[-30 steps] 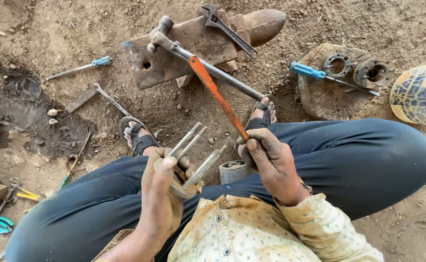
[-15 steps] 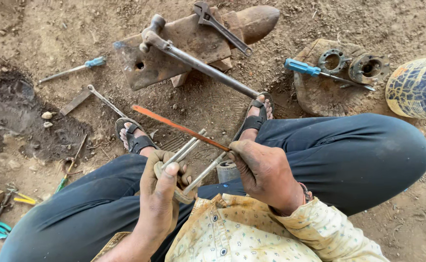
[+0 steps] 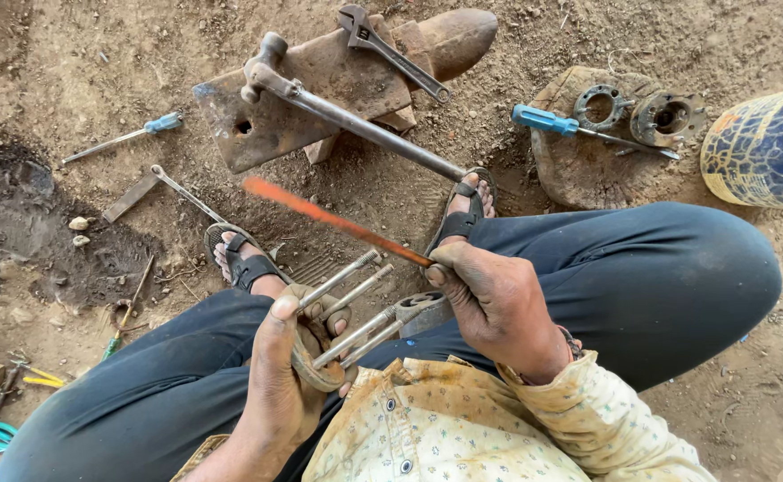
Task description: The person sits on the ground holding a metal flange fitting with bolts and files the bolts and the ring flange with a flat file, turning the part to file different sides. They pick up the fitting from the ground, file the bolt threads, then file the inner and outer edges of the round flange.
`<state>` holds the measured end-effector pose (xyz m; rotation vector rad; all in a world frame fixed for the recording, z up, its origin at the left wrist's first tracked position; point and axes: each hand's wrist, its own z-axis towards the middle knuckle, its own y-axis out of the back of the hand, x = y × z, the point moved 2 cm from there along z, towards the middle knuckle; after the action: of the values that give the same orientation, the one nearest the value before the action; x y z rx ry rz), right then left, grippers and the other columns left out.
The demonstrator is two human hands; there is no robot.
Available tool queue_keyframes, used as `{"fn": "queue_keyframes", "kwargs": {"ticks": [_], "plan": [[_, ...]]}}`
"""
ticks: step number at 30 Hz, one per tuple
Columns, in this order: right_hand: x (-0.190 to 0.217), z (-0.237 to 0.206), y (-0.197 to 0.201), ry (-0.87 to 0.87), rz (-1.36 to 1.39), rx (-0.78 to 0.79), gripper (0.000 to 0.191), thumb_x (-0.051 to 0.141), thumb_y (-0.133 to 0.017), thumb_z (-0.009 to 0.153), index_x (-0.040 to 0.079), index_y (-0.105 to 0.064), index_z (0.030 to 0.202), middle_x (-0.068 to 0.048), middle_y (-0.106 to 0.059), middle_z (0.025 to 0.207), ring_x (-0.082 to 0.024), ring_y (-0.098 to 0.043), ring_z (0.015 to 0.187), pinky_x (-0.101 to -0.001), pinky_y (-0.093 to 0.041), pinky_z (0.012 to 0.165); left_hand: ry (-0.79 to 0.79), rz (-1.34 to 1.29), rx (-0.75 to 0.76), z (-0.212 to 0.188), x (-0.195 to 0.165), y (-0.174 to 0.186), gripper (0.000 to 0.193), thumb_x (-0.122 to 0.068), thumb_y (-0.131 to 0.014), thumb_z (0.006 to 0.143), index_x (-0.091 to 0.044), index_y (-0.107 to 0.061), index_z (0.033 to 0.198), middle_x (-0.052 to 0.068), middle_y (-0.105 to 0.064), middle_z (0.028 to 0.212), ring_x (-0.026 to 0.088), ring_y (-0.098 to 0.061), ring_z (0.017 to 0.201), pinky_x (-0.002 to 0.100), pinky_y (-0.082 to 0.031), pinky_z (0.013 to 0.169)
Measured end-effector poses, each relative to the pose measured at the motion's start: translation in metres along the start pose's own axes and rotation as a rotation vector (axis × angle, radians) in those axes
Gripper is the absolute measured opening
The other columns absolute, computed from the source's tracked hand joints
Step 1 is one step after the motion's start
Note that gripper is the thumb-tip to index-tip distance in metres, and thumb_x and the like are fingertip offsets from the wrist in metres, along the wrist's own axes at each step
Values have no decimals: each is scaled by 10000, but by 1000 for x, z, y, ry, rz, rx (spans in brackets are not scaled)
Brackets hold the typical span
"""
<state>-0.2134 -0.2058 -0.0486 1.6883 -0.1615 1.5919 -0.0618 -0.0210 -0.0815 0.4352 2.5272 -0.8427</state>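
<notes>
Now the left hand [image 3: 289, 375] is closed around two bent metal bolts [image 3: 351, 308], held up over the lap. Beside it, the right hand [image 3: 498, 308] grips an orange rod [image 3: 329, 217] tight, pointing it toward the anvil [image 3: 320, 89].

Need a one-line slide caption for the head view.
Left hand grips threaded rods; right hand holds an orange stick.

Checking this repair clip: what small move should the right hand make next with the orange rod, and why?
Probably lower the orange rod onto the U-bolts. The right hand holds it angled just above their threaded ends, while the left hand grips the bolts.
</notes>
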Motion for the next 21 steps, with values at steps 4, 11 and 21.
{"fn": "queue_keyframes", "kwargs": {"ticks": [4, 11, 21], "plan": [[-3, -1, -4, 13, -6, 15, 130, -15, -699, 938, 3, -650, 1057, -140, -671, 841, -290, -692, 688, -318, -541, 614, 66, -21, -18, 0, 4, 3, 580, -621, -595, 876, -102, -493, 1113, 94, -567, 909, 170, -584, 672, 340, -469, 422], [-7, -1, -16, 76, 1, 65, 117, -9, -703, 943, -2, -656, 1050, -157, -649, 823, -343, -701, 731, -345, -548, 630, 153, -89, 12, -2, 9, 6, 649, -665, -576, 873, -66, -530, 1118, 88, -585, 910, 168, -601, 708, 344, -476, 445], [-13, 1, -13, -296, 401, 58, 173, 84, -753, 948, 7, -661, 1073, 50, -599, 771, -12, -502, 659, -193, -415, 569, -79, 113, 93, -6, 5, 0, 540, -543, -652, 904, -64, -470, 1073, 93, -572, 914, 145, -578, 709, 321, -514, 489]]}}
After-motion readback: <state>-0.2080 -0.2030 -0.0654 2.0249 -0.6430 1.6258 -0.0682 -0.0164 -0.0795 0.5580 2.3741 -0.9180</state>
